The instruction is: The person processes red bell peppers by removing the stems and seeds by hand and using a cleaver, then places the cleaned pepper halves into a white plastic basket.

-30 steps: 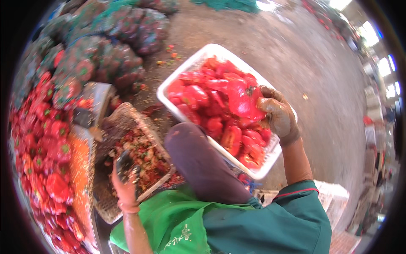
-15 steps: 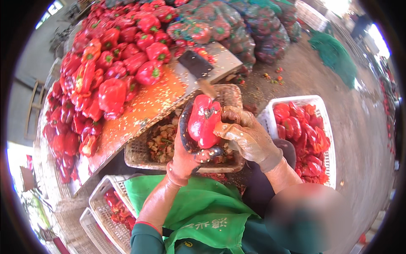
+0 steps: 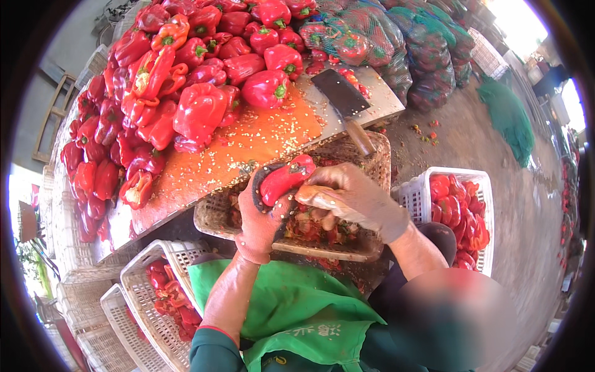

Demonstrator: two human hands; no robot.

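My left hand (image 3: 260,220), in an orange glove with a dark palm, grips a red pepper (image 3: 286,177) over the seed crate (image 3: 201,214), which holds scraps. My right hand (image 3: 347,198), in a soiled pale glove, has curled fingers against the pepper's right side; its fingertips are partly hidden. Just beyond lie a board (image 3: 383,99) with an orange mat (image 3: 211,146) scattered with seeds, and a cleaver (image 3: 341,93) with a wooden handle jutting over the crate. A heap of whole red peppers (image 3: 198,111) covers the board's left part.
A white crate (image 3: 421,198) of cut peppers is at my right; two more crates (image 3: 133,279) are at lower left. Mesh sacks (image 3: 427,56) of peppers are piled behind the board. A green net (image 3: 505,118) lies on the concrete floor (image 3: 527,223).
The view has swung from the right-hand crate toward the board. My hands have come together on a pepper, which has tilted from upright to slanting since half a second ago.
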